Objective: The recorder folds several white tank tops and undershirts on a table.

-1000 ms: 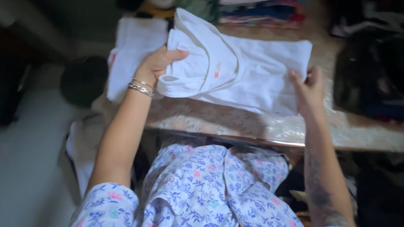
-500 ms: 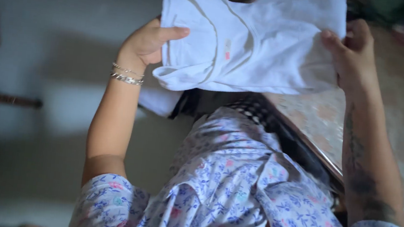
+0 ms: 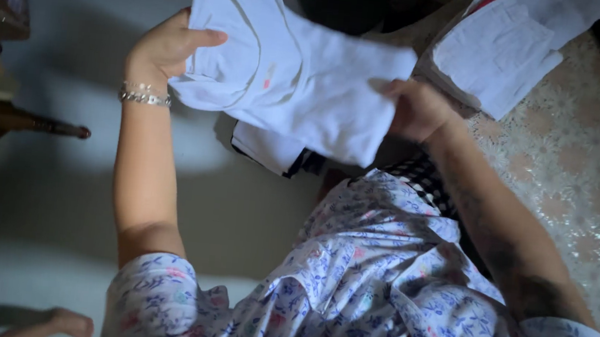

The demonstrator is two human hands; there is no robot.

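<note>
Left hand: your left hand [image 3: 167, 47] is raised up and to the left of the patterned table, fingers curled shut on the neck end of the folded white undershirt [image 3: 290, 80], thumb lying across the top of the cloth

Left arm: bent at the elbow, forearm upright, silver bracelets [image 3: 144, 95] on the wrist

Right hand: your right hand [image 3: 414, 108] is closed on the other end of the undershirt, just off the table's near edge; the fingers are tucked under the cloth, so you see mostly knuckles

Right arm: runs down and right along the table edge, with a dark tattoo on the forearm

Undershirt: held in the air between both hands, off the table, sagging a little in the middle, with a small pink mark near the fold

Table: the patterned table [image 3: 579, 166] has a floral plastic cover; a stack of folded white cloths [image 3: 498, 52] sits on its far part, just beside your right hand

Room: dim, with a pale floor [image 3: 56, 189] left of the table and a dark wooden furniture piece [image 3: 19, 119] well apart at the left edge

Clothing: you wear a blue floral garment [image 3: 347, 290]
</note>
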